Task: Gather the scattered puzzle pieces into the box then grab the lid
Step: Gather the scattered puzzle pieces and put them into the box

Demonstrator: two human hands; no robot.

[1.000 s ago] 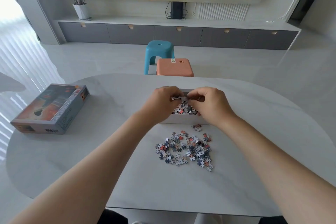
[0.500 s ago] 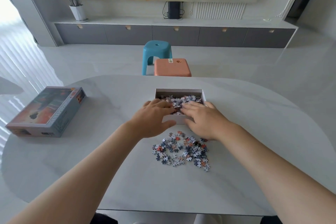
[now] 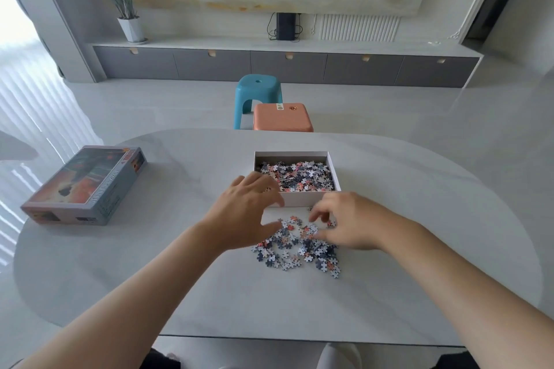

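While the loose pieces (image 3: 295,249) lie at frame centre, just below the box (image 3: 302,199), the left hand (image 3: 242,219) flanks them, spread wide and empty; the right hand (image 3: 350,222) curls onto the heap, possibly pinching some, though I cannot tell.

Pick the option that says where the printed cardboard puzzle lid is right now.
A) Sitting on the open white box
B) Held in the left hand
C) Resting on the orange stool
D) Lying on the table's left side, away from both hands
D: the printed cardboard puzzle lid lies on the left of the white marble table, while the left hand and right hand are over the loose puzzle pieces beside the open white box.
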